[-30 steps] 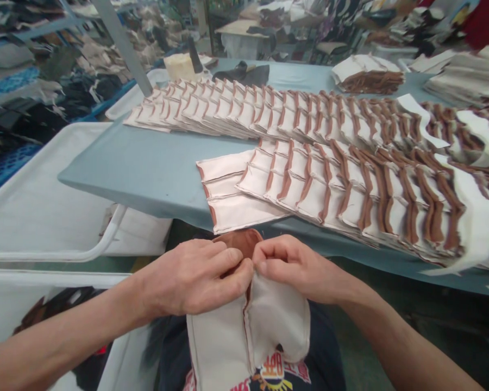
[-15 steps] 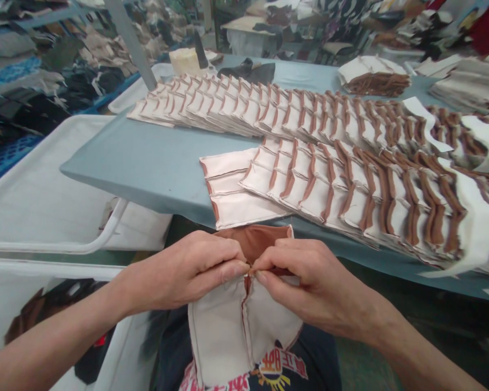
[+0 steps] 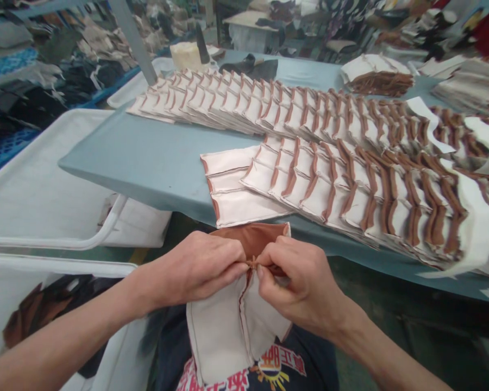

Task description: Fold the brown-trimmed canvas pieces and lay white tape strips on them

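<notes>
Both hands pinch a sewn fabric panel, off-white on one face and brown on the other, held over my lap. My left hand grips the folded edge just left of the middle seam. On the other side of that seam, my right hand pinches the edge with thumb and forefinger. Between the fingertips a small brown bit of the seam sticks up. The panel's off-white halves hang down toward me, and its brown face shows beyond my fingers. Similar panels lie on the table edge just ahead.
Overlapping rows of panels cover much of the blue-grey table. White strips lie across them at right. White bins stand at left, one holding dark and brown pieces. Another panel stack sits at the back.
My hands still pinch the panel at its seam, with fingertips slightly shifted and a bit more brown seam showing between them. My right hand has turned slightly. The view has moved a little.
</notes>
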A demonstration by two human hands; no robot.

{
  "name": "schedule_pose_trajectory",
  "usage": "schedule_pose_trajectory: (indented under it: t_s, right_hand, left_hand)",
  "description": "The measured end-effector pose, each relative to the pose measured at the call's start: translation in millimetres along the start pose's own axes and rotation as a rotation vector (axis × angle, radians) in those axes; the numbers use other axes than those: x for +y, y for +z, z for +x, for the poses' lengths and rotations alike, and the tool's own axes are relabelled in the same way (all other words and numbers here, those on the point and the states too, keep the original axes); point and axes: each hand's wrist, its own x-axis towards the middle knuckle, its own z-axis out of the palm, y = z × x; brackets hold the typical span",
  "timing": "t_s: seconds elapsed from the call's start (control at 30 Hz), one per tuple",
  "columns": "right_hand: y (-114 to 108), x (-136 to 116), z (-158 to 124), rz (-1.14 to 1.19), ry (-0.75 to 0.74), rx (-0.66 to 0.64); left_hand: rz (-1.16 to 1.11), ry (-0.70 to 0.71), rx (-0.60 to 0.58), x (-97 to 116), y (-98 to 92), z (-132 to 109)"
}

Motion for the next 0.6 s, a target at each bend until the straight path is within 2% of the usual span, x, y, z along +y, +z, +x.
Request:
schedule_pose_trajectory:
  t_s: [0.17, 0.27, 0.47, 0.6]
  right_hand:
    - [-5, 10, -1, 0.108, -0.056, -0.168]
    - [-12, 10, -1, 0.114, -0.095, -0.228]
    - [-29, -5, -2, 0.17, -0.079, -0.365]
    - [-39, -2, 0, 0.168, -0.074, -0.365]
  left_hand:
    - [-0.254, -0.082, -0.097, -5, -7.5, 1]
    - [-0.224, -0.072, -0.121, 0, -9.5, 4]
    - [-0.083, 0.036, -0.124, 14, -9.6, 11]
    - [-0.099, 0.064, -0.024, 26, -1.5, 12]
